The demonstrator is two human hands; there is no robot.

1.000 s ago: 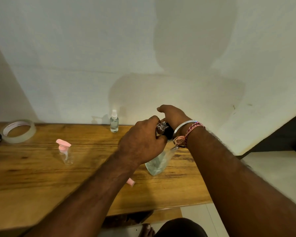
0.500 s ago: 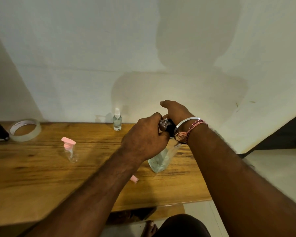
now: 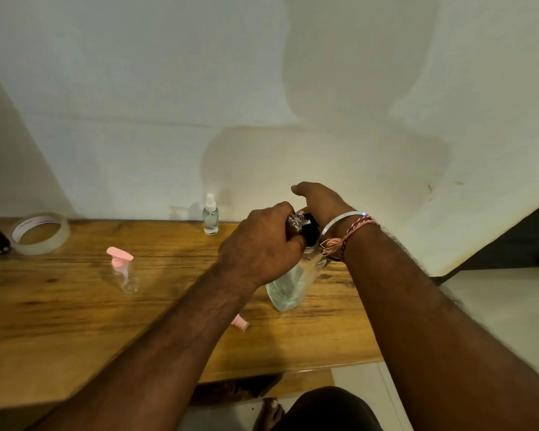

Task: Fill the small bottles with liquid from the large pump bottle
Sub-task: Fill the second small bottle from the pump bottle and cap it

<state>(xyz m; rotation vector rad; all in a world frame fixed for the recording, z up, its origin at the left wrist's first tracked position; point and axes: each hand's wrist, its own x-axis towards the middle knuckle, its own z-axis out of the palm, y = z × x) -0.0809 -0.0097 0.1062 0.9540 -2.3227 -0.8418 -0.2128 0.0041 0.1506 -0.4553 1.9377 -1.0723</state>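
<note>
both hands meet over the large pump bottle [image 3: 288,287], which stands on the wooden counter [image 3: 75,321] near its right end, clear liquid showing in its lower part. the left hand [image 3: 262,244] is curled closed around a small clear bottle [image 3: 296,220], held tilted up against the black pump head [image 3: 311,233]. the right hand [image 3: 321,202] rests over the pump head from behind, fingers bent down around it, thumb sticking out toward the left; how firmly it presses i cannot tell. a metal bangle [image 3: 343,220] and a braided thread band [image 3: 355,233] sit on the right wrist.

a pink cap [image 3: 240,322] lies on the counter just beside the left forearm. further left stands an empty small bottle with a pink pump top [image 3: 123,272], upright. at the back edge by the wall stands a small spray bottle [image 3: 210,215] with a white top, upright. a roll of clear tape [image 3: 41,234] lies flat at the far left.
</note>
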